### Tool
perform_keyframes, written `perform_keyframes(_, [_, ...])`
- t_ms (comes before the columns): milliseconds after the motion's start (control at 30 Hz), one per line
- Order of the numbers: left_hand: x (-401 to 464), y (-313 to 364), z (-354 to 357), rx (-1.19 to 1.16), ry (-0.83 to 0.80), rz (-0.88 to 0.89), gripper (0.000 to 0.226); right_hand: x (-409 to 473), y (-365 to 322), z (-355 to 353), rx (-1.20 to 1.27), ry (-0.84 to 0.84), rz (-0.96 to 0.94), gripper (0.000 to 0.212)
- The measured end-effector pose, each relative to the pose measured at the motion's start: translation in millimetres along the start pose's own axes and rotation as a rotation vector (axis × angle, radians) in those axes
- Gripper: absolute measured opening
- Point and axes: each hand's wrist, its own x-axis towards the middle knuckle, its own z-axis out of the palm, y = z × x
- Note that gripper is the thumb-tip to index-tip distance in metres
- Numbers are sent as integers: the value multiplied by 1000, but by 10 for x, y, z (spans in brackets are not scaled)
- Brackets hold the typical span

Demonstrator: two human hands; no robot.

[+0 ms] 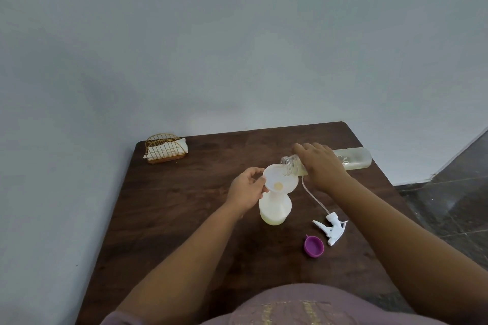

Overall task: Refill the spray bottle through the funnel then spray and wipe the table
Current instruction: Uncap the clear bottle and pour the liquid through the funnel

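Note:
A white spray bottle [274,210] stands on the dark wooden table [184,206] with pale yellow liquid in its base. A white funnel [280,179] sits in its neck, and my left hand [247,188] pinches the funnel's rim. My right hand [320,165] grips a frosted refill bottle [353,158] tipped nearly level, its open mouth over the funnel. Yellowish liquid shows at the funnel's centre. The white trigger spray head [331,227] with its tube lies on the table to the right.
A purple cap [313,245] lies beside the spray head. A gold wire holder with white napkins [165,149] stands at the table's far left corner. A grey wall is behind, and dark floor tiles [454,192] lie to the right.

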Motion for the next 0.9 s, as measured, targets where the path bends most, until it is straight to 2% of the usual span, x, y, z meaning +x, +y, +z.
perform_keyframes(900, [33,5,12,-4,7,-2,28,22,30,33,1,4,7,46])
